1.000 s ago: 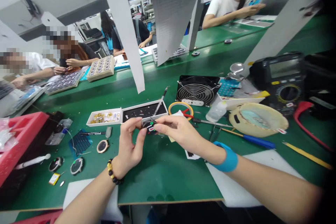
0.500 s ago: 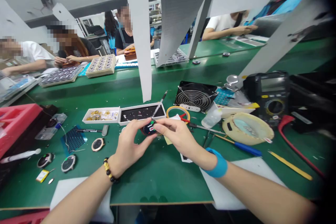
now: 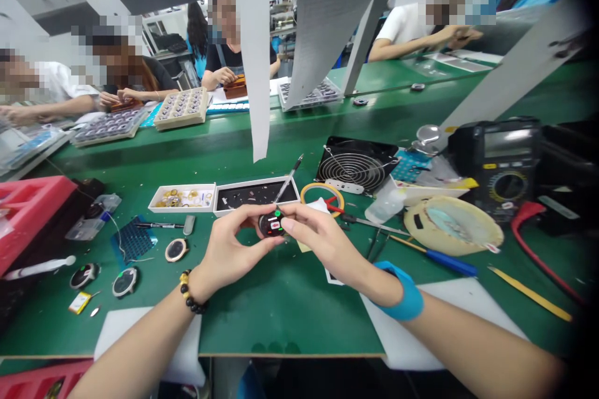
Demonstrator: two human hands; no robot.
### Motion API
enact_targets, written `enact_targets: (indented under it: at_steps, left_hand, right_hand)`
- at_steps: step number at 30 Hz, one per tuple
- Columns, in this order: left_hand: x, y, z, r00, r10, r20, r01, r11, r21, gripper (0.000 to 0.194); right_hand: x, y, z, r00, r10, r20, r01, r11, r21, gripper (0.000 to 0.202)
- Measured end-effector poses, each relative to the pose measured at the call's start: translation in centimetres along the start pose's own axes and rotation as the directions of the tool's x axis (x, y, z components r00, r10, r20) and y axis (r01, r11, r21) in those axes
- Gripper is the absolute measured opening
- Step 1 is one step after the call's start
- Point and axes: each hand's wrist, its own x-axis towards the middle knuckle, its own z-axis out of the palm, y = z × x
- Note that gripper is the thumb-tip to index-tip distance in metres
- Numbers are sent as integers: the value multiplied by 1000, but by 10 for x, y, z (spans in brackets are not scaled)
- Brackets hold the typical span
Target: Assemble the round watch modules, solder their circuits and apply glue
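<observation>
Black, the watch (image 3: 266, 224) pinched between left hand (image 3: 229, 252) and right hand (image 3: 322, 237) now shows more face (image 3: 270, 222), its coloured marks (image 3: 277, 213) easier to see.

An electronics workshop or assembly floor, judging by its long green work surface (image 3: 281, 305) covered with parts and tools. Between the left hand (image 3: 229, 252) and right hand (image 3: 322, 240) is a round watch-like device (image 3: 270, 224) with a lit display. More round watch-like units (image 3: 125, 282) lie left of the left hand; a white box of small parts (image 3: 181, 206) sits just beyond it. Right of the right hand are a blue-handled screwdriver (image 3: 452, 263) and, farther off, a multimeter (image 3: 496, 168). Well beyond both hands, several people (image 3: 163, 78) work, some beside trays of round parts (image 3: 180, 123).
</observation>
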Motion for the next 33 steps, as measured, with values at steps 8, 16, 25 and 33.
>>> enact_targets:
  at_steps: [8, 16, 25, 33]
  left_hand:
    - [2, 6, 1, 999, 11, 31, -8, 996, -93, 40]
    - [0, 6, 2, 999, 7, 48, -2, 995, -100, 40]
    - [-7, 14, -1, 999, 24, 39, -21, 996, -92, 47]
    - [-16, 32, -3, 982, 182, 54, -172, 973, -152, 58]
  right_hand:
    - [-4, 1, 5, 1000, 15, -13, -15, 1000, 27, 19]
    - [-7, 2, 7, 998, 39, -39, -38, 999, 35, 11]
    - [-13, -12, 0, 1000, 11, 16, -12, 995, 97, 25]
    - [-29, -19, -5, 984, -161, 75, 154, 984, 92, 39]
